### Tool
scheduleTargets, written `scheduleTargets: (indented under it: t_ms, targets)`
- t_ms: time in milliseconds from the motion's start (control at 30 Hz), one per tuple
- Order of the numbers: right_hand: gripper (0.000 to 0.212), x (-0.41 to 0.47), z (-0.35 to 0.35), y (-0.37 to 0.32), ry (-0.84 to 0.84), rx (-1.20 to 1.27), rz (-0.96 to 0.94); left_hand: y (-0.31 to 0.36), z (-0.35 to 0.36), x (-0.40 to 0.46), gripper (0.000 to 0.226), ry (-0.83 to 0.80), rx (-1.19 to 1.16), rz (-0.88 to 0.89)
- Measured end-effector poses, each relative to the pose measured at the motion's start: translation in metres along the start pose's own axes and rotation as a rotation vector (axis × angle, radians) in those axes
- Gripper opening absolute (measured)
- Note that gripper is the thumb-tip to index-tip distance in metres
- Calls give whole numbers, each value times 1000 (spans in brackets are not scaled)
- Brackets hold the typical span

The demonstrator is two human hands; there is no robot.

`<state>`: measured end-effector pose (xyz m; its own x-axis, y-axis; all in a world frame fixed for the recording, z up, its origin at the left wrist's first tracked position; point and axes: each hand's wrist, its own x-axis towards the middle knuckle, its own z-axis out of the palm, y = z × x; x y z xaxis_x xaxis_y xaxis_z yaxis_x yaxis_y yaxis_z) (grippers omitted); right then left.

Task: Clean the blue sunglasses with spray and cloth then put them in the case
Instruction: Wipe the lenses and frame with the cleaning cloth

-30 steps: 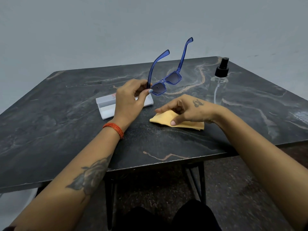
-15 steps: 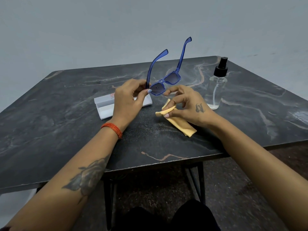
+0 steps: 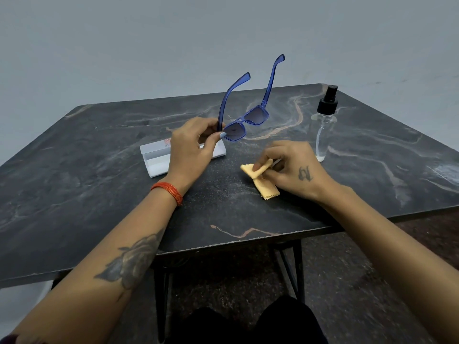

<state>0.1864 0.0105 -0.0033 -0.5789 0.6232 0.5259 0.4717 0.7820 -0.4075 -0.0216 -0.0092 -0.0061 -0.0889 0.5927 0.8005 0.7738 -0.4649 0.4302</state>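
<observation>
My left hand (image 3: 192,148) pinches the blue sunglasses (image 3: 248,120) at the near hinge and holds them above the table, arms unfolded and pointing up. My right hand (image 3: 293,167) grips the yellow cloth (image 3: 263,180), bunched between thumb and fingers, its lower end resting on the table. The clear spray bottle (image 3: 324,130) with a black pump stands upright just right of my right hand. The white case (image 3: 156,157) lies open on the table, partly hidden behind my left hand.
The dark marble table (image 3: 99,182) has its front edge close to me, on black metal legs (image 3: 161,294). A plain grey wall stands behind it. My knees show below the table edge.
My right hand picked the yellow cloth up from flat on the table, rose toward the glasses, then drew back down and right with the cloth bunched. The left hand and sunglasses stayed in place.
</observation>
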Motion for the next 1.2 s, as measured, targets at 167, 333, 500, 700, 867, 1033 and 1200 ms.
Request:
scheduleTargets:
  t_ms: [167, 333, 500, 700, 867, 1033, 1200]
  targets:
    - [6, -10, -5, 0, -91, 213, 150, 0, 0, -1, 17, -9, 2, -1]
    - [16, -9, -7, 1, -162, 168, 194, 1, 0, -1, 17, -10, 7, -1]
    - [36, -4, -11, 3, -290, 33, 231, 1, -1, 0, 18, -10, 1, 0]
    - [17, -1, -6, -1, -208, -16, 168, 1, -1, 0, 18, -12, -1, -4]
    - [17, -3, 0, -4, -45, -40, 103, 1, -1, 0, 17, -7, 6, 2]
    - [23, -6, -4, -8, -110, 80, 171, 0, -1, 0, 18, -13, 11, 4]
    - [16, -8, -18, -8, -342, 233, 239, 0, -2, 0, 17, -12, 7, 8]
